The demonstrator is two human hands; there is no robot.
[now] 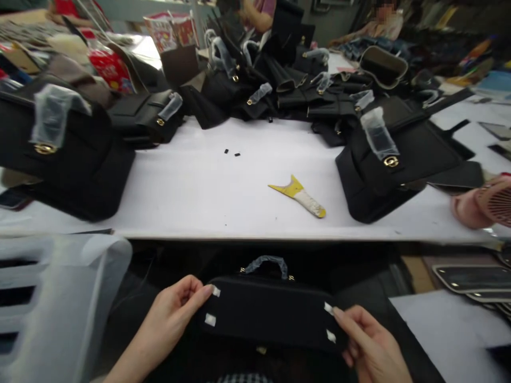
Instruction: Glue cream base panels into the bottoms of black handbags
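Observation:
A black handbag [267, 314] is in front of me below the table edge, with a long flat side facing up. Small white patches sit near its corners, and a handle [266, 261] wrapped in clear plastic stands at its far side. My left hand [173, 306] is closed at the left end, thumb at the upper left patch [216, 291]. At the right end my right hand [369, 338] is closed too, its thumb beside the upper right patch [328, 308]. The fingers beneath the bag are partly hidden.
Two black bags with gold clasps, one left [80, 154] and one right [403, 154], flank a yellow forked tool [297, 197] on the white table [191, 197]. Behind is a pile of black bags [239, 90]. A pink fan [485, 202] stands right; a white plastic-covered rack [64, 319] is left.

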